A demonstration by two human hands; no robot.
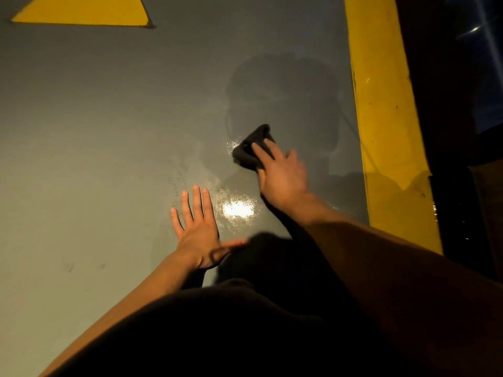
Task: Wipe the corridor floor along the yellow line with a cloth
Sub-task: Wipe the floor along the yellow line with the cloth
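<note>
While the cloth (251, 148) lies bunched on the grey floor (95, 131), its long axis runs on a slant from lower left to upper right, the narrower end pointing up and away from the person toward the yellow line (386, 118). It sits left of that line, well short of touching it. The right hand (281, 175) rests on the cloth's near end, fingers stretched forward over it and pressing it down; whether the thumb curls under the fabric cannot be told, since the hand is blurred. The left hand (198, 229) lies flat on the floor, fingers straight and spread, thumb out to the right, holding nothing. A bright glare (238, 209) shines on the wet patch between the two hands. A yellow triangle (84, 10) is cut off at the top edge. Dark clothing fills the bottom, and the area right of the line is too dark to make out.
</note>
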